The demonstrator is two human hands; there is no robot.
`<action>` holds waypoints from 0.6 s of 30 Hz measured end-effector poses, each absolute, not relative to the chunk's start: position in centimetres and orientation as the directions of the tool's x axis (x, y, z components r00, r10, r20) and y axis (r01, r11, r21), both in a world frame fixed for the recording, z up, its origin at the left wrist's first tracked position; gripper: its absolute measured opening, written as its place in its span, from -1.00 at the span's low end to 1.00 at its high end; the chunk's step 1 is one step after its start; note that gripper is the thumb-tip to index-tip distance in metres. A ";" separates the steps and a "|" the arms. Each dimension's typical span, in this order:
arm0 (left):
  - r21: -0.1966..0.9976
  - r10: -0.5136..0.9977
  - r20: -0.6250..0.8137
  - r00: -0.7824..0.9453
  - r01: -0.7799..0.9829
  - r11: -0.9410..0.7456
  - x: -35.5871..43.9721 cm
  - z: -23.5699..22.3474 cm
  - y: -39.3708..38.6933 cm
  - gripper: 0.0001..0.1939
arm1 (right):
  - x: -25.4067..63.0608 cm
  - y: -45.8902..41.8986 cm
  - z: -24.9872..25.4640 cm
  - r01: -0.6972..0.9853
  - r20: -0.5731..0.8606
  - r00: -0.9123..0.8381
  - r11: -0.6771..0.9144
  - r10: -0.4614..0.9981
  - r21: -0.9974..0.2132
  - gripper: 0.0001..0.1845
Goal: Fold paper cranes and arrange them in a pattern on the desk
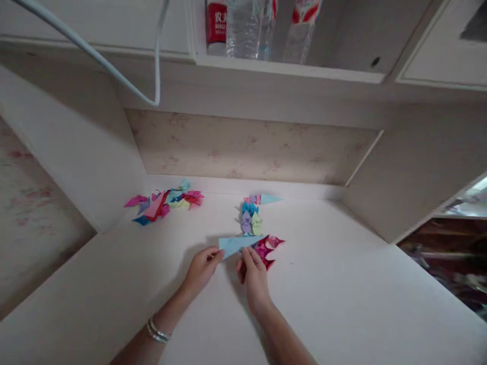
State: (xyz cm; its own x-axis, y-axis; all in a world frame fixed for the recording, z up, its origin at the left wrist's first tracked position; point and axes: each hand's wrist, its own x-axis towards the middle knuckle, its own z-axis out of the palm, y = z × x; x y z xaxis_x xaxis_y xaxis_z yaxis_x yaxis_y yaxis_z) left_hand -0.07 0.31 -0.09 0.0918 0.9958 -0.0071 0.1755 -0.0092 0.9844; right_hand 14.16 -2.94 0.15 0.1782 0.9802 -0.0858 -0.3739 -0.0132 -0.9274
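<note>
A light-blue folded paper [235,244], long and tapering to a point at the right, is held just above the white tabletop. My left hand [203,264] pinches its wide left end between thumb and fingers. Along the lower edge, nearer the tip, my right hand [252,274] grips it with fingers closed. Right behind the paper lie pink and red folded paper pieces [271,246], partly covered by it and by my right hand. Purple [246,222] and pale-green folded paper pieces [256,223] sit just beyond, with blue ones [250,208] farther back.
A heap of colourful folded papers [167,203] lies at the back left of the white table [342,284]. Another light-blue pointed paper [271,198] rests near the back wall. Overhead, a shelf [289,68] holds plastic bottles [243,30], and a white bent tube [114,71] hangs at upper left.
</note>
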 end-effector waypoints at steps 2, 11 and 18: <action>0.991 0.999 -0.022 0.029 0.131 0.018 -0.1 0.0 1.1 -0.58 | 13.9 -2.9 -0.3 -0.396 -0.139 0.157 -0.067 0.978 -0.916 -0.53; 0.894 0.967 0.202 0.157 0.374 -0.247 6.4 6.1 9.7 -0.61 | 12.2 -4.2 -1.4 0.051 0.028 -0.043 0.030 0.999 -0.998 -0.58; 0.636 0.973 0.129 0.189 0.738 -0.228 15.2 6.8 19.1 -0.77 | 11.2 -4.1 -2.5 0.332 0.119 -0.194 0.180 0.974 -0.926 -0.60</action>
State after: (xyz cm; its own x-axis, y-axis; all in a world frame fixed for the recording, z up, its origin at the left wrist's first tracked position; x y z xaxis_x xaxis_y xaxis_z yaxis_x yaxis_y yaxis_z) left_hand 15.17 19.12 6.76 0.1893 0.9734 0.1292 0.7377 -0.2278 0.6355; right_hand 11.17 -4.08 -2.46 -0.1944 0.9736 0.1193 0.3319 0.1798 -0.9260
